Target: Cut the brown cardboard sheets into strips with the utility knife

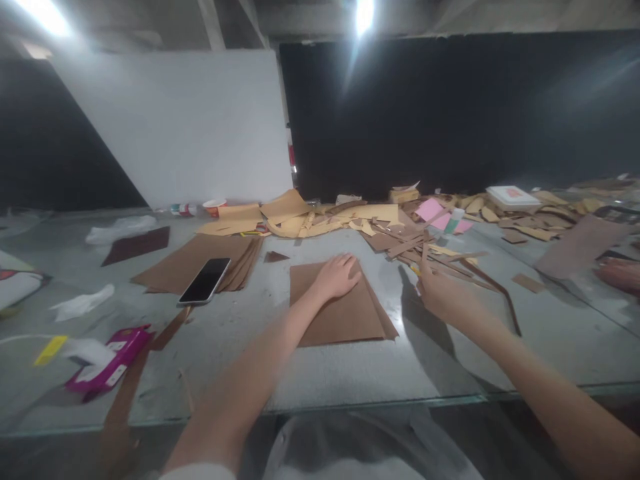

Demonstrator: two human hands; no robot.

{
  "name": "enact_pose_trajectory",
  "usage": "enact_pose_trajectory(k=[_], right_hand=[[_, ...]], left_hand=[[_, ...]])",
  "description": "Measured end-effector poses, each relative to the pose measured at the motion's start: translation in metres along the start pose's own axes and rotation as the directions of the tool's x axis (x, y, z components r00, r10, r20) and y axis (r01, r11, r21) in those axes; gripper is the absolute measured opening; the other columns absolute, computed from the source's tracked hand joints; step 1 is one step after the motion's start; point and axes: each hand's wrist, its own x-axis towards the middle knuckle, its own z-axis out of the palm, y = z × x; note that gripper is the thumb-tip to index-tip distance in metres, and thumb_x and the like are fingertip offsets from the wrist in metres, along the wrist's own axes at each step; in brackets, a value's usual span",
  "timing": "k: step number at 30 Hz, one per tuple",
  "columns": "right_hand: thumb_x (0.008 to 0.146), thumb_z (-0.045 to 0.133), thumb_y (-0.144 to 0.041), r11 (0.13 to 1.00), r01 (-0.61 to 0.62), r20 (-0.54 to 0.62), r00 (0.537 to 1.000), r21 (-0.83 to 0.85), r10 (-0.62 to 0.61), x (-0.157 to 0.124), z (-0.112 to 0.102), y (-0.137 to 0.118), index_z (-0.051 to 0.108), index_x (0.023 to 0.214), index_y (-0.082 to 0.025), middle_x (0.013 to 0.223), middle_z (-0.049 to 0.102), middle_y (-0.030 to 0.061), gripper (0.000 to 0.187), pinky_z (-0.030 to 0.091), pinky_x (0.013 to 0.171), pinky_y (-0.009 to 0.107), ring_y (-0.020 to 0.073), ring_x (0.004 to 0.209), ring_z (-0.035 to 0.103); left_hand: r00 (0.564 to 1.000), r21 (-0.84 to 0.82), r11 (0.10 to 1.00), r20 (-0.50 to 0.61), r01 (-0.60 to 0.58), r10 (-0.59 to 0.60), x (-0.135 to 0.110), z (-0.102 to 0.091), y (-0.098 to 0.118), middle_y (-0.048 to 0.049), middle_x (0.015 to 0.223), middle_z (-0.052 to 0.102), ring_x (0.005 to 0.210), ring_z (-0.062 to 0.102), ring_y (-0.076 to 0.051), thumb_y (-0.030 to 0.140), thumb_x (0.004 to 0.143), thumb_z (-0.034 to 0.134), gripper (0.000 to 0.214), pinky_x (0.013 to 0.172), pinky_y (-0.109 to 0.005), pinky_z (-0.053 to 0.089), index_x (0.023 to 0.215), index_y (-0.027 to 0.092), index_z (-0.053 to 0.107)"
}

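Observation:
My left hand [337,275] lies flat with its fingers stretched out on a small stack of brown sheets [340,323], whose right edges fan out slightly. To the right, my right hand [437,287] is raised above the table with its fingers closed. A narrow brown strip [425,248] stands up from its fingers. A small yellow piece [415,270] shows at the fingertips; its kind cannot be made out. Behind that hand is a heap of brown offcut strips [407,247].
A phone [205,281] rests on a larger brown sheet pile [170,263] at left. Nearer stands a magenta box [111,363] with a white plug and cable. Tan scraps [300,223] line the back, with a white box [513,197]. Another person's hand [620,273] is at far right.

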Motion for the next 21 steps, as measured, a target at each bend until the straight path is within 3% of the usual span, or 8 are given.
enact_pose_trajectory(k=[3,5,11,15,21], right_hand=[[0.110,0.039,-0.019,0.999,-0.028,-0.022,0.999,0.026,0.028,-0.011,-0.022,-0.019,0.042,0.161,-0.013,0.107,0.077,0.0210,0.051,0.044,0.068,0.032,0.0296,0.083,0.077],[0.110,0.035,-0.016,0.993,0.041,0.015,0.999,0.109,-0.043,-0.015,-0.029,-0.035,0.043,0.161,-0.017,0.101,0.079,0.0166,0.052,0.041,0.067,0.031,0.0273,0.082,0.076],[0.113,0.032,-0.021,0.952,0.107,0.060,0.990,0.287,-0.129,-0.017,-0.012,-0.077,0.049,0.158,-0.019,0.104,0.078,0.0132,0.049,0.041,0.073,0.030,0.0255,0.091,0.076],[0.111,0.039,-0.023,0.972,0.119,0.087,0.986,0.200,-0.139,-0.020,-0.006,-0.094,0.038,0.167,-0.021,0.111,0.077,0.0149,0.056,0.044,0.074,0.031,0.0274,0.089,0.078],[0.111,0.035,-0.020,0.991,0.105,0.142,0.983,0.080,-0.116,-0.029,-0.005,-0.107,0.023,0.171,-0.012,0.113,0.077,0.0191,0.061,0.049,0.073,0.033,0.0306,0.094,0.080]], left_hand=[[1.000,0.006,1.000,0.004,0.004,-0.004,0.001,-0.001,0.001,-0.0148,0.173,0.047,0.162,0.042,-0.032,0.051,0.111,0.040,0.064,0.136,-0.050,0.030,0.164,0.017,0.050],[1.000,0.010,1.000,0.011,0.007,-0.007,0.001,-0.001,0.002,-0.0155,0.174,0.046,0.163,0.041,-0.032,0.050,0.111,0.040,0.064,0.136,-0.049,0.029,0.164,0.015,0.050],[1.000,0.032,0.999,0.009,-0.002,0.001,0.000,0.001,0.000,-0.0143,0.175,0.045,0.164,0.040,-0.031,0.050,0.112,0.038,0.064,0.136,-0.048,0.028,0.165,0.016,0.048],[1.000,0.036,0.999,-0.004,-0.014,0.014,0.000,0.002,-0.001,-0.0129,0.175,0.046,0.163,0.041,-0.030,0.049,0.112,0.039,0.062,0.136,-0.047,0.028,0.165,0.018,0.048],[1.000,0.054,0.998,-0.017,-0.017,0.018,0.001,0.003,-0.001,-0.0139,0.173,0.048,0.162,0.042,-0.030,0.048,0.112,0.038,0.062,0.137,-0.046,0.027,0.163,0.015,0.049]])
